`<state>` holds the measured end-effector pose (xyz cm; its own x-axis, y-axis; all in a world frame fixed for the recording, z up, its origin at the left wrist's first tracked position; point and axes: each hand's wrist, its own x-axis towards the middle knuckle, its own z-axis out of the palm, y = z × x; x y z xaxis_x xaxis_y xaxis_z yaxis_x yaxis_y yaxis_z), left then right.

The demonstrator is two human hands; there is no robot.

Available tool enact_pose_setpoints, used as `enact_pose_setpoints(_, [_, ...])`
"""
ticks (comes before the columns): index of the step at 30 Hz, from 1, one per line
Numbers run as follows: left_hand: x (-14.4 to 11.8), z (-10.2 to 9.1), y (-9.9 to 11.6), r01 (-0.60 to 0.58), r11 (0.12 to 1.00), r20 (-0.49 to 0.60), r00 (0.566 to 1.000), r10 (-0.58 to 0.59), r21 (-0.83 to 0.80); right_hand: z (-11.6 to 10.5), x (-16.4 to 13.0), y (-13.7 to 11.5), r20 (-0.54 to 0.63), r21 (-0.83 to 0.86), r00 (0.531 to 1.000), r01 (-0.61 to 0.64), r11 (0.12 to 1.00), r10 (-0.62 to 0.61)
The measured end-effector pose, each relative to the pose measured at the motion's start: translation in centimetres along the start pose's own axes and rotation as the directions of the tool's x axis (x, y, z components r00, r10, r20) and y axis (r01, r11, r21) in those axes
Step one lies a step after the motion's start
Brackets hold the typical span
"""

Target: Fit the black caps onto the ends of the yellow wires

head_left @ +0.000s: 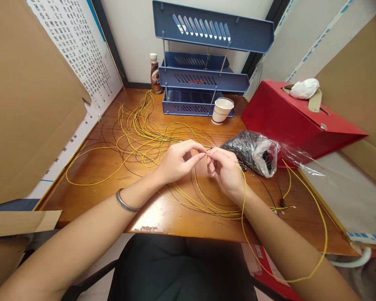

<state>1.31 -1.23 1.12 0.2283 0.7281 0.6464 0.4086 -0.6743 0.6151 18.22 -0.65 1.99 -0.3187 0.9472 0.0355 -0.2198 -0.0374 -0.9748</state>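
Note:
My left hand (185, 159) and my right hand (226, 169) meet fingertip to fingertip above the desk, each closed in a pinch. What lies right between the tips is too small to make out. A thin yellow wire (245, 196) comes out of my right hand, runs over that forearm and loops wide to the right. Under and behind both hands spreads a loose bundle of yellow and dark wires (141, 125). Close beyond my right hand lies a clear plastic bag (249, 146) of small black parts. A small black connector (283, 203) with wire ends rests right of my forearm.
A blue tiered tray rack (203, 79) stands at the back, with a brown bottle (156, 75) on its left and a paper cup (222, 112) in front. A red box (288, 121) carries a crumpled white wad (304, 88). Cardboard (34, 104) borders the left side.

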Motion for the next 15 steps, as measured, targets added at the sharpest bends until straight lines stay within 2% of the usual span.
enact_pose_setpoints(15, [0.0,0.03,-0.11,-0.015,1.0,-0.009,1.0,0.015,0.016,-0.13,0.13,0.06,0.004,0.003,1.0,-0.006,1.0,0.006])
